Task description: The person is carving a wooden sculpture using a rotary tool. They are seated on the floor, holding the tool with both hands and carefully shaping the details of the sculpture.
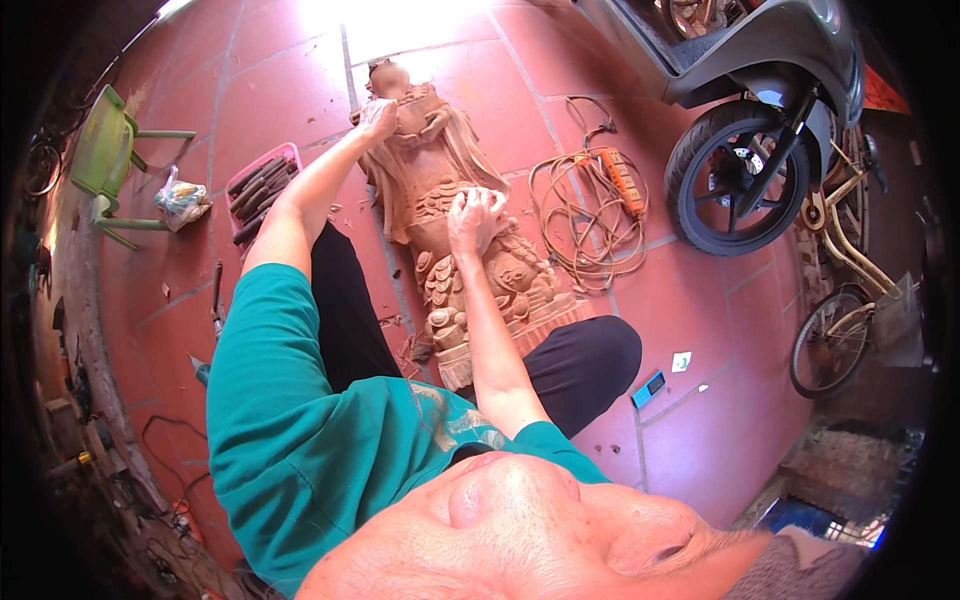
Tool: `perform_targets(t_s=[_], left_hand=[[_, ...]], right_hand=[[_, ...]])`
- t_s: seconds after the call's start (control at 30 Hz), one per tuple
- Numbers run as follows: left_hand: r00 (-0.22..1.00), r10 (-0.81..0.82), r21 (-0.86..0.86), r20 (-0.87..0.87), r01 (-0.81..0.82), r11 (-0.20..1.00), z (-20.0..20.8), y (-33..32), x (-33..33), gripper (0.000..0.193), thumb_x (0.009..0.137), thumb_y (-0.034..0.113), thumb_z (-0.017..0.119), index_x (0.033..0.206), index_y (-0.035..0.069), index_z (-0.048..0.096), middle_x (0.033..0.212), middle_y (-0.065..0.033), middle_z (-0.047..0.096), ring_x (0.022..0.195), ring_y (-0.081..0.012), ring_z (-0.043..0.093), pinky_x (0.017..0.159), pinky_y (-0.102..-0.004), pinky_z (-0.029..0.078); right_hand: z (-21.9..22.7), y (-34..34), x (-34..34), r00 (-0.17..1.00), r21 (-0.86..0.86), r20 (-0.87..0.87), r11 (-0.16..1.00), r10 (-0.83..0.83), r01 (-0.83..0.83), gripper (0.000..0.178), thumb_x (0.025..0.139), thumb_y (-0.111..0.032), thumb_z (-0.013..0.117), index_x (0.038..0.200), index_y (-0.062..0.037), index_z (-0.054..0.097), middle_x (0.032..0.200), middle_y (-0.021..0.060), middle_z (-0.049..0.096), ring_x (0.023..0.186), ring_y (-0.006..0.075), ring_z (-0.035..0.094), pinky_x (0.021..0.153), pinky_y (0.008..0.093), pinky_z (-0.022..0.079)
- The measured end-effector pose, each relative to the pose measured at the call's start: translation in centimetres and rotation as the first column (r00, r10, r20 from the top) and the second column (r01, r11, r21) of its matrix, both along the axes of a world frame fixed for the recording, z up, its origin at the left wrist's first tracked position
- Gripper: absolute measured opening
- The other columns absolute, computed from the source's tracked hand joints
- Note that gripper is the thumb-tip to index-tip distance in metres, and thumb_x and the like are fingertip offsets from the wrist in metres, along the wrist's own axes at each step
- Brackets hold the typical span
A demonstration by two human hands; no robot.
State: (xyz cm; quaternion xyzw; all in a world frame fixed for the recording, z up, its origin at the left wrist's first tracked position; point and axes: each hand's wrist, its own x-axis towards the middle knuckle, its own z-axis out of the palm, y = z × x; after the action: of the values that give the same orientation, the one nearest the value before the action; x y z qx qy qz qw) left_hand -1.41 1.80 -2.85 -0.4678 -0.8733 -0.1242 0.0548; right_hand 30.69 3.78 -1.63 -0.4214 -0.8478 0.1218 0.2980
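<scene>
A carved brown wooden statue (430, 170) of a robed figure lies on its back on the floor, its head at the far end. Coin-like and rounded shapes are carved thickly over its lower part, above a ridged base. My left hand (378, 118) is closed on the edge of the statue by its shoulder, just below the head. Against the belly rests my right hand (475, 220), its fingers curled. Whatever lies under those fingers, if anything, is hidden. My legs in dark trousers are on either side of the statue's base.
Left of the statue, a pink basket (292, 150) holds several chisel-like tools, near a plastic bag (182, 200) and a green chair (105, 150). Rightward lie a coiled cord (570, 235), an orange power strip (622, 182) and a blue phone (648, 389). A scooter's wheel (738, 177) stands beyond.
</scene>
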Motion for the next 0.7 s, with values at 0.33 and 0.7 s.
perform_targets(t_s=[0.33, 0.7], left_hand=[[0.965, -0.046, -0.13, 0.26, 0.082, 0.988, 2.0, 0.9, 0.3, 0.02, 0.085, 0.015, 0.061, 0.088, -0.002, 0.071, 0.082, -0.0252, 0.072, 0.081, -0.04, 0.073, 0.071, -0.0479, 0.056], [0.995, -0.101, 0.032, 0.019, 0.1, 0.994, -0.7, 1.1, 1.4, 0.013, 0.083, 0.015, 0.061, 0.081, 0.005, 0.07, 0.079, -0.0179, 0.072, 0.075, -0.0395, 0.071, 0.071, -0.0527, 0.049]], right_hand=[[-0.1, 0.5, 0.5, 1.0, 0.005, -0.009, 1.0, -0.016, 0.016, 0.015, 0.093, -0.022, 0.06, 0.094, -0.0105, 0.07, 0.112, 0.0051, 0.065, 0.125, 0.0283, 0.048, 0.101, 0.0578, 0.035], [0.1, 0.2, 0.7, 0.999, -0.017, -0.048, 1.0, 0.006, -0.006, 0.014, 0.092, -0.022, 0.061, 0.093, -0.0103, 0.069, 0.112, 0.005, 0.065, 0.124, 0.0286, 0.049, 0.103, 0.053, 0.034]])
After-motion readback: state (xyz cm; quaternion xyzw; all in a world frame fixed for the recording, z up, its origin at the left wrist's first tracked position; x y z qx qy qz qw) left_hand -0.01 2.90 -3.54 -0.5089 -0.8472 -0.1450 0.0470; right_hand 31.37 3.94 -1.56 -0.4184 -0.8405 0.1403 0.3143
